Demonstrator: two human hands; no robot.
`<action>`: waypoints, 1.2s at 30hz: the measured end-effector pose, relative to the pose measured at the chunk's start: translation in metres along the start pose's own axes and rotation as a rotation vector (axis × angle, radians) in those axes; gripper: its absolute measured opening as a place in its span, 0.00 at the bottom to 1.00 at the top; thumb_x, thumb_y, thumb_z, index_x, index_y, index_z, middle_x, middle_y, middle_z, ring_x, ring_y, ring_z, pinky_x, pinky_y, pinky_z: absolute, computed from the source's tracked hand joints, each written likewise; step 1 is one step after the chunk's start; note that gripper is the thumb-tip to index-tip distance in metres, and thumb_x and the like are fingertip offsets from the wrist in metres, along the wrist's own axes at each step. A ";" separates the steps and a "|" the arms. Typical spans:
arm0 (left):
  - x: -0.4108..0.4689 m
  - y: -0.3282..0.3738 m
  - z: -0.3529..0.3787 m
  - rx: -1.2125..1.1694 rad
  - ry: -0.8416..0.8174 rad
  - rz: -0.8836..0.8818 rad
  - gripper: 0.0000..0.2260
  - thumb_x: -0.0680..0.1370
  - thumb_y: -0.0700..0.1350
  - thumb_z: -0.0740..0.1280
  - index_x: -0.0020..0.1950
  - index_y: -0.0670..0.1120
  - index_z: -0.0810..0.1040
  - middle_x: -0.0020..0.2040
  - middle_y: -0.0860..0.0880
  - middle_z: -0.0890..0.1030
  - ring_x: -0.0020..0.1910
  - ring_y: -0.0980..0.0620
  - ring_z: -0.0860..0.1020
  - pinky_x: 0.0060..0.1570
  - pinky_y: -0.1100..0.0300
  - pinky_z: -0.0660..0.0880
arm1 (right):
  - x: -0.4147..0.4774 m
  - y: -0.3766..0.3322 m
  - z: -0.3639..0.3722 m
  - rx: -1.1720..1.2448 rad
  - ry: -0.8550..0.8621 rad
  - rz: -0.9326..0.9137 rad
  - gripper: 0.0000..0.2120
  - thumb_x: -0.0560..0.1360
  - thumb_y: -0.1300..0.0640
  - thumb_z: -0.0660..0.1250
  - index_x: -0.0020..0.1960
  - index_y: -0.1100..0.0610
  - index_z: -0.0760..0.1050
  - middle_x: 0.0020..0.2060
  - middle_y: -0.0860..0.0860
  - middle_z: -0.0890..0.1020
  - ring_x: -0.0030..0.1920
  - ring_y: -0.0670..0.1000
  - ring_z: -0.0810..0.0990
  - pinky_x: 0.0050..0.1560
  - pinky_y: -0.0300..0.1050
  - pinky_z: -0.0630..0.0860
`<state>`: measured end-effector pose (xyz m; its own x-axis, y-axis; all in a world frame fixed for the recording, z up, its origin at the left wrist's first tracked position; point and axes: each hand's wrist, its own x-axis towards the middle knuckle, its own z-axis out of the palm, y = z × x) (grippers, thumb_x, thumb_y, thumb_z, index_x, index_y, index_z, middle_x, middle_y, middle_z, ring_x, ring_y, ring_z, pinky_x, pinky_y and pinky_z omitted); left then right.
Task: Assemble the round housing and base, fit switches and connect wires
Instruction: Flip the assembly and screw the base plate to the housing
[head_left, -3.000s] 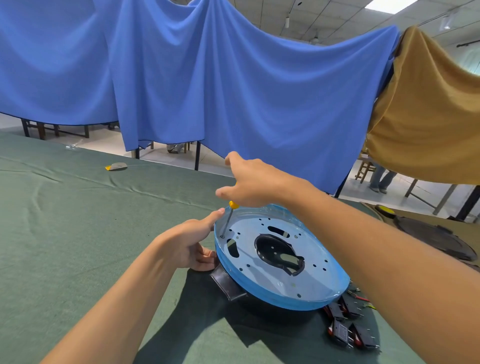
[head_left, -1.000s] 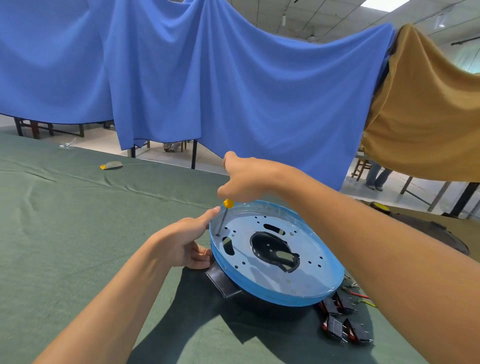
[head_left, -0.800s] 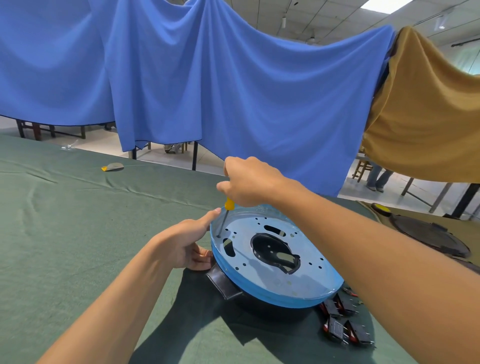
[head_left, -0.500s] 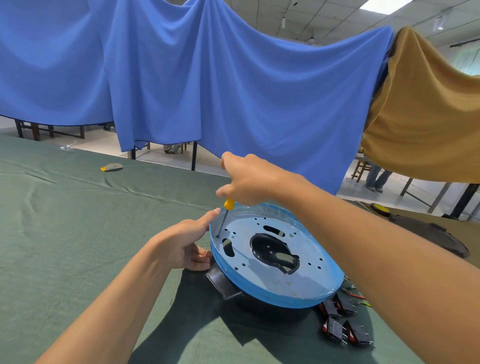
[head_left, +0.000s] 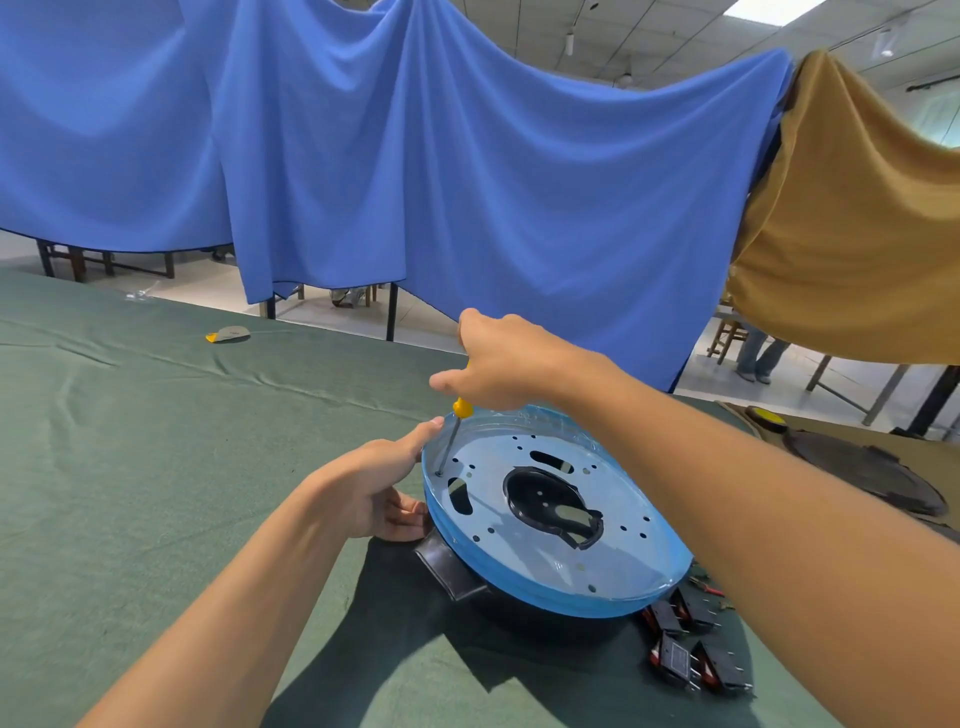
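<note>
Housing (head_left: 519, 561) | left fingers (head_left: 401, 519) curled, gripping rim | right fingers (head_left: 457, 385) clenching screwdriver (head_left: 461, 408)

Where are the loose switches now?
Head view, lower right: switches lie on the green cloth beside the round housing, under the right forearm.

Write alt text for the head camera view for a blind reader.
A right hand holds a yellow-handled screwdriver nearly upright, tip at a hole near the edge of a blue-filmed round plate on a black housing, while the left hand steadies the plate's rim. Black switches lie beside it on a green tablecloth; blue cloth hangs behind.
</note>
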<state>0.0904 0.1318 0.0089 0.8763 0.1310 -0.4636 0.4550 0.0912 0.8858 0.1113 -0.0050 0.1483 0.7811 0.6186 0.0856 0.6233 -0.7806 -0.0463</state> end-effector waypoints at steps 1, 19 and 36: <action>0.000 0.000 -0.001 -0.002 0.001 0.003 0.31 0.71 0.70 0.67 0.57 0.42 0.77 0.32 0.43 0.79 0.32 0.46 0.76 0.34 0.55 0.79 | 0.000 0.000 -0.004 -0.004 -0.052 -0.006 0.17 0.77 0.46 0.63 0.56 0.56 0.63 0.40 0.50 0.73 0.39 0.52 0.74 0.31 0.46 0.65; 0.000 -0.001 0.000 -0.013 0.002 0.009 0.31 0.71 0.70 0.68 0.55 0.43 0.79 0.31 0.44 0.80 0.31 0.46 0.77 0.36 0.54 0.80 | -0.001 -0.001 0.003 0.005 0.041 -0.072 0.17 0.78 0.49 0.62 0.62 0.55 0.66 0.51 0.53 0.73 0.49 0.56 0.73 0.45 0.52 0.72; 0.001 -0.001 -0.002 -0.019 -0.001 0.009 0.31 0.71 0.70 0.67 0.56 0.43 0.78 0.33 0.43 0.79 0.33 0.46 0.77 0.36 0.54 0.79 | 0.000 0.003 -0.008 -0.037 -0.107 -0.056 0.21 0.76 0.49 0.63 0.65 0.55 0.63 0.49 0.52 0.76 0.46 0.53 0.77 0.40 0.49 0.73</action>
<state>0.0905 0.1336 0.0077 0.8804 0.1310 -0.4558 0.4443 0.1084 0.8893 0.1127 -0.0085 0.1563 0.7462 0.6654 -0.0196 0.6654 -0.7464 -0.0080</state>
